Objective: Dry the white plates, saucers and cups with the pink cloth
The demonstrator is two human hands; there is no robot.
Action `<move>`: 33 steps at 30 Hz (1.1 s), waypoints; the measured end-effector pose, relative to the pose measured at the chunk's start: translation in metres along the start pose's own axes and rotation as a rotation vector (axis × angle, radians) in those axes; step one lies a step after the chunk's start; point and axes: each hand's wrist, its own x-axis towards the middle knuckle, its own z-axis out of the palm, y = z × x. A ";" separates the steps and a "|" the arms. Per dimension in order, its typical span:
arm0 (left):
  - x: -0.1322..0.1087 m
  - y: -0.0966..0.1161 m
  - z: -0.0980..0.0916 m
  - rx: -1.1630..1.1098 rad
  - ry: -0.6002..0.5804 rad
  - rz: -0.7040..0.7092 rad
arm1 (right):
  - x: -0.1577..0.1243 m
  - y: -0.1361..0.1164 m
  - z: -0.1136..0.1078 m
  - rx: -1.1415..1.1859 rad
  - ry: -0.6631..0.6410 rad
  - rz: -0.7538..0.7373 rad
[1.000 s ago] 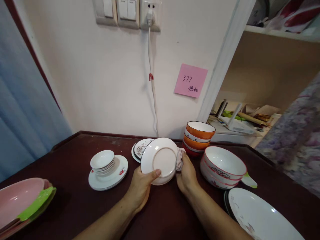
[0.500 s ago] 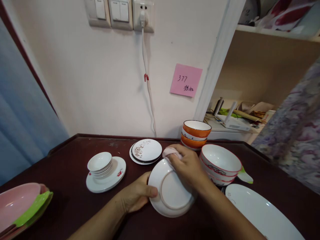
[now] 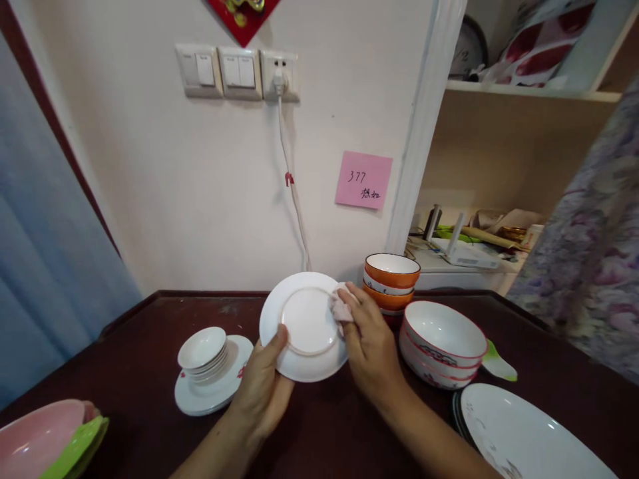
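Note:
A white plate (image 3: 308, 322) is held up above the table with its underside and foot ring facing me. My left hand (image 3: 267, 376) grips its lower left edge, thumb on the underside. A pale pink cloth (image 3: 342, 307) is bunched in my right hand (image 3: 368, 339), whose fingers press it against the plate's right rim. Left of my left hand stands a stack of small white dishes (image 3: 202, 352) on white plates (image 3: 214, 392) with red flowers. To the right of my right hand are stacked white bowls with red rims (image 3: 442, 342).
Orange and white bowls (image 3: 392, 283) stand stacked at the back. White oval plates (image 3: 529, 432) lie at the front right, near a green-tipped white spoon (image 3: 499, 362). Pink dishes (image 3: 40, 436) with green handles sit at the left edge. A cable (image 3: 294, 199) runs down the wall.
Both hands have lifted the plate up and left, tilting its underside more toward me. The cloth has moved from the top rim to the right rim. My view has tipped upward.

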 end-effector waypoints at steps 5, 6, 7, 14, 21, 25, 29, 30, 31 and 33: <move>0.000 0.020 0.009 -0.072 0.011 0.043 | -0.032 -0.029 0.024 -0.060 -0.055 -0.449; -0.001 0.022 0.009 -0.061 0.013 0.009 | -0.035 -0.034 0.025 -0.065 -0.105 -0.533; -0.003 0.023 0.010 -0.043 0.020 -0.030 | -0.036 -0.037 0.025 -0.065 -0.157 -0.602; -0.012 0.018 0.017 0.008 -0.091 0.048 | -0.003 -0.010 0.002 0.023 0.007 -0.331; -0.021 -0.004 0.008 0.107 -0.214 -0.158 | 0.016 -0.018 -0.019 0.055 -0.033 -0.167; -0.020 -0.001 0.004 0.003 -0.179 -0.250 | 0.004 -0.049 -0.010 0.012 -0.209 -0.453; -0.017 0.019 0.009 -0.042 -0.118 -0.311 | -0.008 -0.064 0.001 -0.024 -0.296 -0.700; -0.016 0.025 0.011 -0.042 -0.096 -0.302 | -0.009 -0.064 0.001 -0.023 -0.298 -0.749; -0.014 0.030 0.013 -0.038 -0.063 -0.273 | -0.009 -0.062 -0.001 -0.023 -0.302 -0.780; -0.009 0.037 0.015 -0.027 0.014 -0.177 | -0.006 -0.055 -0.006 -0.017 -0.295 -0.788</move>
